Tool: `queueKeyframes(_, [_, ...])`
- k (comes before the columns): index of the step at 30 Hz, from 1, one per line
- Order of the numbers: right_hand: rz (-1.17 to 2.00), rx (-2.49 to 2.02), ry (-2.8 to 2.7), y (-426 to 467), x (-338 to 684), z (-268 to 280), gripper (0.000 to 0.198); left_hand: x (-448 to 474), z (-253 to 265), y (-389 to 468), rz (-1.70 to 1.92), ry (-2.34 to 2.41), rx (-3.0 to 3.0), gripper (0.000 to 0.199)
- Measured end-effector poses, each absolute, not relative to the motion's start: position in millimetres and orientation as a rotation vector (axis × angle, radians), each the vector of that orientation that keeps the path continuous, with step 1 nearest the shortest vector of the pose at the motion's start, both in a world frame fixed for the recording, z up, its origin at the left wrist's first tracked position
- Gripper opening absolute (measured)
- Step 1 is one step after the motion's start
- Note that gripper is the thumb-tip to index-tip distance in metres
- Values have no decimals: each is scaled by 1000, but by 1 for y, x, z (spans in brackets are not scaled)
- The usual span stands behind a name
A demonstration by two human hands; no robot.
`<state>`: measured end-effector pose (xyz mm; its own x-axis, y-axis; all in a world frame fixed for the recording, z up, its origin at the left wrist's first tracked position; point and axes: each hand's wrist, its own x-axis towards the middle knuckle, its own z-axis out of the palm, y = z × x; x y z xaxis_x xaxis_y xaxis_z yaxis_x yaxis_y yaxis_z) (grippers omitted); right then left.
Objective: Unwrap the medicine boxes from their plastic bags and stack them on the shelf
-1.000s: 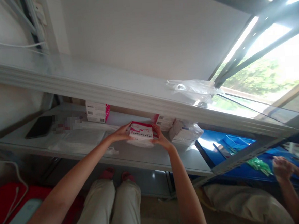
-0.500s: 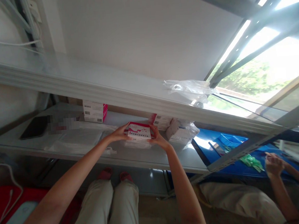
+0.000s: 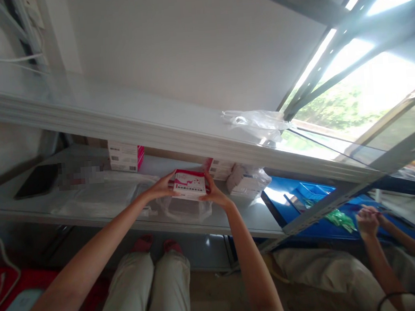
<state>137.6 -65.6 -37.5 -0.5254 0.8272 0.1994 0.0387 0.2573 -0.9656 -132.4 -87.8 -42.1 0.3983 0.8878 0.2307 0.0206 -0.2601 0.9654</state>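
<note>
White-and-pink box (image 3: 188, 184) sits directly between the left hand (image 3: 164, 187) and the right hand (image 3: 212, 189): left grip closed on its left end, right grip closed on its right end, so neither hand is nearer. Long axis runs left to right, roughly along the front edge of the lower shelf (image 3: 229, 222), printed face up. Box is over the shelf's middle stretch; can't tell if it touches what's below.

Box looks like smooth printed card, rectangular, crisp edges. Just below it, crumpled clear plastic (image 3: 186, 211), thin and shiny, near the front edge. Flatter clear sheeting (image 3: 100, 196) lies toward the shelf's left end; dark flat slab (image 3: 37, 180) near its left corner. Back edge: upright carton (image 3: 124, 156), white with a pink side, and a second carton (image 3: 222, 167) behind the right hand. Plastic-wrapped bundle (image 3: 244, 179), blocky, wrinkled film, toward the right end. Shelf surface grey, smooth, slightly glossy.
</note>
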Motion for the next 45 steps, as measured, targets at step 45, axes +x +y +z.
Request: queueKeyframes(45, [1347, -690, -1792, -64, 56, -5, 117, -212, -12, -102, 1089, 1053, 1583, 109])
